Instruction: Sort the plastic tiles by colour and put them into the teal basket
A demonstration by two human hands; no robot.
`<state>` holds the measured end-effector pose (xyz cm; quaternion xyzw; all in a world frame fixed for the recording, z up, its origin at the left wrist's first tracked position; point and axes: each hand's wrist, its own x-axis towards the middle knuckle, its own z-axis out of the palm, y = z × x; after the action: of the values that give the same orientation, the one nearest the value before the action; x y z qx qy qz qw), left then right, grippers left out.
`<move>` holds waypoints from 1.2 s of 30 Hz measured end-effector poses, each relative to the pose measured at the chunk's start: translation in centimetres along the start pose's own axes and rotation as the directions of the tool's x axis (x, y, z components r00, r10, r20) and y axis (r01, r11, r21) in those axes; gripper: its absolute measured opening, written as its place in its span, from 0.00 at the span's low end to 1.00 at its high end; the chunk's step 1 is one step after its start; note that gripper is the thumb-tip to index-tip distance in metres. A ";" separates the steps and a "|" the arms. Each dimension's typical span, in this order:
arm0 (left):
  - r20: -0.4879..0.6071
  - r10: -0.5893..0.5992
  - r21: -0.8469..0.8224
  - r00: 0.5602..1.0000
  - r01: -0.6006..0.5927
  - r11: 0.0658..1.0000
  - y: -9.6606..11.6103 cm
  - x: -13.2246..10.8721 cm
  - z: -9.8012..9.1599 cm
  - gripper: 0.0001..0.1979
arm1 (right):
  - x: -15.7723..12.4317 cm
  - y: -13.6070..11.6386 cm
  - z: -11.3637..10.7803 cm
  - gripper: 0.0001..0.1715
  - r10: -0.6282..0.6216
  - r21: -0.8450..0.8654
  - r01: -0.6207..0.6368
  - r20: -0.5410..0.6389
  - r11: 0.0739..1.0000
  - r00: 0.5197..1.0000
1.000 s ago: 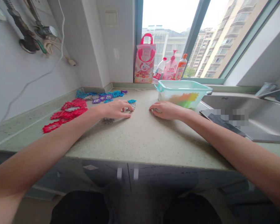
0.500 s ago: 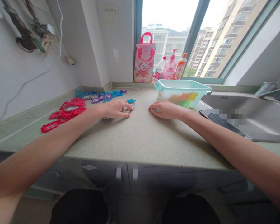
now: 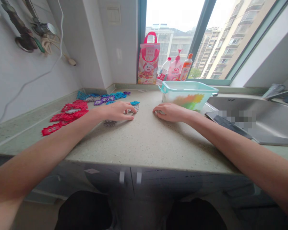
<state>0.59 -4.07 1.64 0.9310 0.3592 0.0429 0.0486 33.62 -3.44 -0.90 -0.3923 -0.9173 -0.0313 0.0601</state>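
My left hand (image 3: 118, 111) rests palm down on the countertop (image 3: 134, 143), thumb and fingers apart. Under and beside it lie grey pieces with toothed edges (image 3: 110, 123) and a blue one (image 3: 135, 103), partly covered by the hand. My right hand (image 3: 170, 111) lies on the counter with loosely bent fingers, in front of a translucent turquoise tub (image 3: 180, 95). Nothing held shows in either hand. Red toothed pieces (image 3: 72, 111) form a cluster left of my left hand. Behind it are purple pieces (image 3: 104, 100) and more blue pieces (image 3: 120, 95).
A steel sink (image 3: 273, 111) is at the right, with a dark flat board-like thing (image 3: 227, 124) at its near left edge. A pink bag (image 3: 148, 65) and several bottles (image 3: 175, 70) stand by the window. A white cable (image 3: 36, 78) hangs at the left wall.
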 end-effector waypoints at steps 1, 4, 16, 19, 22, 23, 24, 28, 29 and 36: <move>-0.001 0.003 0.001 1.000 -0.003 1.000 0.0 0.0 0.0 0.25 | 0.0 0.0 0.0 0.27 0.001 0.001 -0.001 -0.001 1.000 1.000; -0.002 0.004 -0.001 1.000 -0.004 1.000 -0.2 0.0 0.1 0.25 | 0.0 0.0 0.0 0.27 0.000 -0.001 0.000 -0.002 1.000 1.000; -0.010 0.003 -0.007 1.000 -0.004 1.000 -0.2 0.0 0.1 0.24 | -0.1 0.1 0.0 0.25 0.002 0.016 -0.002 -0.006 1.000 1.000; -0.008 -0.001 -0.010 1.000 0.001 1.000 -0.2 -0.1 0.1 0.24 | -0.1 0.2 0.0 0.26 0.008 0.013 -0.007 -0.007 1.000 1.000; -0.005 -0.003 -0.011 1.000 0.003 1.000 -0.2 0.0 0.1 0.24 | -0.1 0.2 0.1 0.26 0.002 0.024 -0.001 -0.011 1.000 1.000; -0.005 -0.001 -0.008 1.000 0.001 1.000 -0.2 0.0 0.1 0.25 | -0.1 0.2 0.0 0.25 0.000 0.031 0.000 -0.013 1.000 1.000; -0.004 0.001 -0.004 1.000 -0.001 1.000 -0.2 0.0 0.1 0.25 | -0.1 0.2 0.0 0.26 0.000 0.036 0.001 -0.013 0.999 1.000; 0.003 0.002 0.011 1.000 -0.002 1.000 -0.2 0.0 0.0 0.25 | -0.1 0.0 -0.1 0.26 0.002 0.025 -0.002 -0.006 1.000 1.000; 0.001 0.004 0.011 1.000 -0.004 1.000 -0.2 0.0 0.1 0.25 | -0.1 -0.1 -0.1 0.26 0.001 0.021 -0.001 -0.006 1.000 1.000; -0.021 0.011 0.024 1.000 -0.010 1.000 -0.4 0.0 0.2 0.24 | -0.1 0.0 0.0 0.26 0.000 0.014 0.000 -0.011 1.000 1.000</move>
<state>0.34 -3.77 1.39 0.9329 0.3552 0.0486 0.0333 33.75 -3.52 -0.88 -0.3917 -0.9172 -0.0270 0.0677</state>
